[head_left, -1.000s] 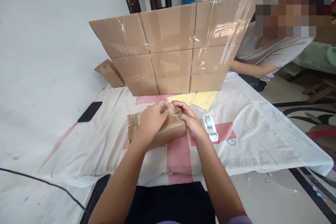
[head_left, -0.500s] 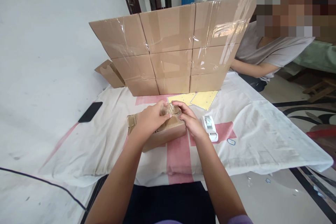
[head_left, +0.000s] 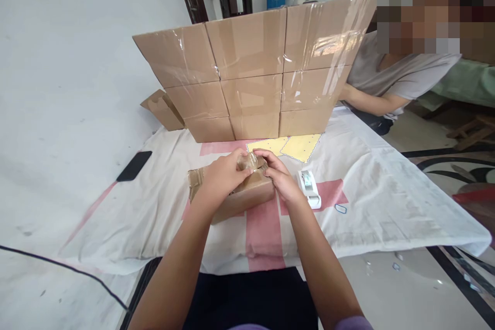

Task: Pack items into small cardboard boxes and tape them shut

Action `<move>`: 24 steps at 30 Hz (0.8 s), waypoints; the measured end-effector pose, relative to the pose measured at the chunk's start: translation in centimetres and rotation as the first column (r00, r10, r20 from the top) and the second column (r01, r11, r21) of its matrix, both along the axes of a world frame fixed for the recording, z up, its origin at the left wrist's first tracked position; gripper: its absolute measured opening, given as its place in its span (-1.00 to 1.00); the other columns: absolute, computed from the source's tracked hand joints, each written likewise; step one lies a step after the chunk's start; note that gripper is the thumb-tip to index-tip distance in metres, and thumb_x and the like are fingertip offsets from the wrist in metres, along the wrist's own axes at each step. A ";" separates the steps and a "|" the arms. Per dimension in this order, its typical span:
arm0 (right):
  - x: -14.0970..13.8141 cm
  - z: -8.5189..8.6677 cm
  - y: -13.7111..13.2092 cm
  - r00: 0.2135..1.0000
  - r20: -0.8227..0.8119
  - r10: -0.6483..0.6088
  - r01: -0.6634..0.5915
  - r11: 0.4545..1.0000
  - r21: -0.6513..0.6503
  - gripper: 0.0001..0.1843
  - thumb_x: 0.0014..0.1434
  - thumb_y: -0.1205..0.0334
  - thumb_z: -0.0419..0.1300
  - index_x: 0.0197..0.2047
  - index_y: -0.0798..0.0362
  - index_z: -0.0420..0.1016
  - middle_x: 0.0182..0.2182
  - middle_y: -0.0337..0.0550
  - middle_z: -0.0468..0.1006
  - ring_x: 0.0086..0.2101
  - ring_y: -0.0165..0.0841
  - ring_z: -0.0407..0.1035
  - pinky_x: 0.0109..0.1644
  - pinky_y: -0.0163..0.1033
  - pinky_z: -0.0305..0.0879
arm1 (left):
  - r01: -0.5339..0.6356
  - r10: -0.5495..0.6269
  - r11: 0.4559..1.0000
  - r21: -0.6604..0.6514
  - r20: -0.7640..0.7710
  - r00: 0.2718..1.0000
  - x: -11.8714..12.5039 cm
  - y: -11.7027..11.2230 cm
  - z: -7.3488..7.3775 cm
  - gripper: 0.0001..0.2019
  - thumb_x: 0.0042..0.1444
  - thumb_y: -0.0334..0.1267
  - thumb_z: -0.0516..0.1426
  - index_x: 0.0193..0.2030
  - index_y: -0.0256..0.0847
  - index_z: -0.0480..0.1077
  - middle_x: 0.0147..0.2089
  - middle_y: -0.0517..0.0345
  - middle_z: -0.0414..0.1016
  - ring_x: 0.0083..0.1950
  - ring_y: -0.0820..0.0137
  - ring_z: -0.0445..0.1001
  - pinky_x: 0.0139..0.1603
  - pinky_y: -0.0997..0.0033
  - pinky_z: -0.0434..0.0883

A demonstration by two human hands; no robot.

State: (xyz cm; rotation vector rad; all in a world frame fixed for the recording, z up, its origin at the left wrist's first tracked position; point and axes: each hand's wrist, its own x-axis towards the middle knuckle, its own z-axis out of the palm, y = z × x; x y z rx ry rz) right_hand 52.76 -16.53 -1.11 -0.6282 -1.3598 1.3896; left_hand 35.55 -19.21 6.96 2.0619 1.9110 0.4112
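Observation:
A small cardboard box [head_left: 247,199] lies on the cloth in front of me, at an angle. Crumpled clear tape [head_left: 253,161] covers its far right end. My left hand [head_left: 226,175] reaches over the top of the box, thumb and fingers closed on the tape. My right hand [head_left: 279,175] grips the box's right end, its fingertips curled against the taped edge. What lies under my left palm is hidden. Just right of the box, a white tape dispenser [head_left: 309,189] rests on the table.
Behind the box stands a tall wall of taped cartons [head_left: 251,72]. Yellow sheets [head_left: 301,147] lie at its foot, and a black phone [head_left: 134,166] is at the left. An open carton [head_left: 164,110] sits at the back left. Another person [head_left: 398,72] is at the right.
My left thumb has shifted slightly to the right over the tape. Otherwise the hands and the box hold almost the same position.

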 end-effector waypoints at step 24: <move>0.1 0.0 0.1 0.999 0.037 -0.017 0.017 1.000 0.019 -0.36 -0.05 0.42 0.04 0.12 -0.15 0.45 0.23 -0.29 0.36 0.21 -0.20 0.22 0.31 -0.10 0.14 | -0.050 0.052 0.997 0.054 -0.048 0.997 0.4 1.4 0.1 -0.84 0.17 -0.17 0.10 -0.11 0.03 0.39 -0.40 0.26 0.54 -0.35 0.23 0.49 -0.42 0.35 0.09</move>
